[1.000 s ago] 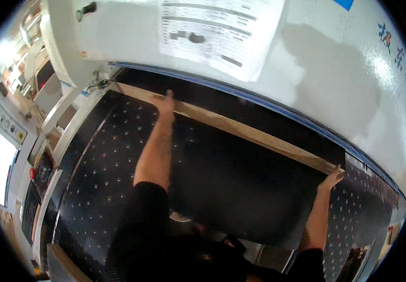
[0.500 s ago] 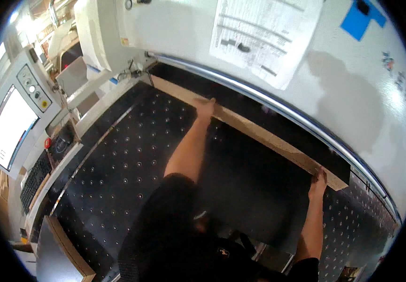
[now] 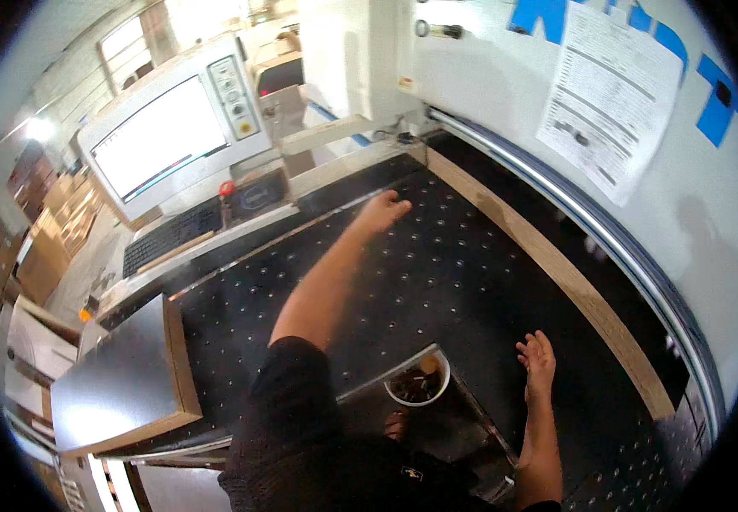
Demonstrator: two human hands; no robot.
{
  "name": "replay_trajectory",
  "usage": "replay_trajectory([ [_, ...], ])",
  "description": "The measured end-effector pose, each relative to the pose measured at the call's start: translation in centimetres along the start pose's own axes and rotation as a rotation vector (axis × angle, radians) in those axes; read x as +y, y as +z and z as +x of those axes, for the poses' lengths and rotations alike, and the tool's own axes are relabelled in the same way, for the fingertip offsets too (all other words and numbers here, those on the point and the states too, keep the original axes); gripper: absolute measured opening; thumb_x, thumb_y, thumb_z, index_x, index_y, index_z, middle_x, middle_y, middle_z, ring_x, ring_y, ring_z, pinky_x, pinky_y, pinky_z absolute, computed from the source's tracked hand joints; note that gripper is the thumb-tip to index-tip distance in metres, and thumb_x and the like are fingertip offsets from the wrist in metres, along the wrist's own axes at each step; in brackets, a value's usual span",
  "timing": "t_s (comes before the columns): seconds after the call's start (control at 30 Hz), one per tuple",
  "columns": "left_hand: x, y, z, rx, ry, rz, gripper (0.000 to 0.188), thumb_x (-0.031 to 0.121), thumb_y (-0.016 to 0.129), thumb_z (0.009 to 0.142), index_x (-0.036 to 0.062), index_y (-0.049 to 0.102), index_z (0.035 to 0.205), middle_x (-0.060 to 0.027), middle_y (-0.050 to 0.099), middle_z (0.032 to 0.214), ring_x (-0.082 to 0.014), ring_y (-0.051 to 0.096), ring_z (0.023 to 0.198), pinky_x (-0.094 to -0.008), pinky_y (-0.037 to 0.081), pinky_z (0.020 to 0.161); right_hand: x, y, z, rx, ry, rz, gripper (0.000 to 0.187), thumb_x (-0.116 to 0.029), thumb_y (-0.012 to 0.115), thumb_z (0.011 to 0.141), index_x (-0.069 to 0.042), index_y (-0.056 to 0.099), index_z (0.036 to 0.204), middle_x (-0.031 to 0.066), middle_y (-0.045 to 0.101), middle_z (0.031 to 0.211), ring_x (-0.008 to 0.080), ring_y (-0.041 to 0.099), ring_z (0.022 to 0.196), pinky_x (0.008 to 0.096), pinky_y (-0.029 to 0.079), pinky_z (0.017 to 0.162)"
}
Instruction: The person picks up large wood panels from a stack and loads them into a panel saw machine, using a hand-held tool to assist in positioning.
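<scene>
A long board with a dark face and a light wood edge [image 3: 569, 271] lies at the back right, along a metal rail. My left hand [image 3: 382, 212] is over the black table dotted with small round holes [image 3: 369, 294], left of the board. It holds nothing, its fingers loosely bent and apart. My right hand [image 3: 539, 363], also empty, hovers with fingers spread between the board's right part and the table's front edge. Neither hand touches the board.
A thick panel [image 3: 121, 375] with a grey top lies at the front left. Behind it are a keyboard [image 3: 172, 239] and a lit screen [image 3: 160, 136]. A white bucket of scraps [image 3: 418, 380] stands below the table edge. A paper sheet [image 3: 612, 94] hangs on the white machine.
Both hands have let go of the board's wood edge and drawn back from it. The view has turned left, bringing the screen and bucket more into sight.
</scene>
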State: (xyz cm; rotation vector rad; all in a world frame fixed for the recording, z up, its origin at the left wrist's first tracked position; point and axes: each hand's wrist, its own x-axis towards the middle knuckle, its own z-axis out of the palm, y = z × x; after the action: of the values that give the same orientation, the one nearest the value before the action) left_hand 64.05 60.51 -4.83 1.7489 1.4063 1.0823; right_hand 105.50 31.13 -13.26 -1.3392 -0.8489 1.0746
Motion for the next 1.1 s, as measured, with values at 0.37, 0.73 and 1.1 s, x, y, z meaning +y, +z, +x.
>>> replay_trajectory([
  [0.37,-2.6,-12.4,-7.1,0.240,-0.117,-0.140,0.071,0.036,0.068,0.090,-0.0032,0.039,0.142,-0.0199,0.061,0.125,-0.0260,0.063,0.106,-0.0354,0.048,0.092,-1.6,-39.7,1.1,1.279,-0.358,-0.616,0.072,-0.040,0.065,0.087,0.011,0.044,0.134,0.0247,0.055,0.131,0.0363,0.053,0.122,0.0457,0.043,0.102],
  [0.73,6.0,24.6,2.3,-0.008,-0.114,-0.152,0.100,0.047,0.070,0.082,-0.0054,0.015,0.148,-0.0323,0.047,0.137,-0.0415,0.047,0.129,-0.0412,0.040,0.105,-4.6,-56.9,0.5,1.105,0.102,-0.932,0.079,-0.065,0.060,0.083,0.004,0.059,0.123,0.0234,0.063,0.109,0.0373,0.059,0.097,0.0495,0.046,0.085],
  [1.1,12.9,36.3,2.6,0.096,-0.391,-0.401,0.102,0.030,0.076,0.078,-0.0065,0.009,0.146,-0.0326,0.049,0.132,-0.0396,0.053,0.122,-0.0393,0.044,0.101,-7.3,-52.9,2.4,0.878,0.286,-1.187,0.070,-0.063,0.064,0.081,0.002,0.072,0.104,0.0231,0.068,0.091,0.0375,0.063,0.081,0.0506,0.047,0.078],
])
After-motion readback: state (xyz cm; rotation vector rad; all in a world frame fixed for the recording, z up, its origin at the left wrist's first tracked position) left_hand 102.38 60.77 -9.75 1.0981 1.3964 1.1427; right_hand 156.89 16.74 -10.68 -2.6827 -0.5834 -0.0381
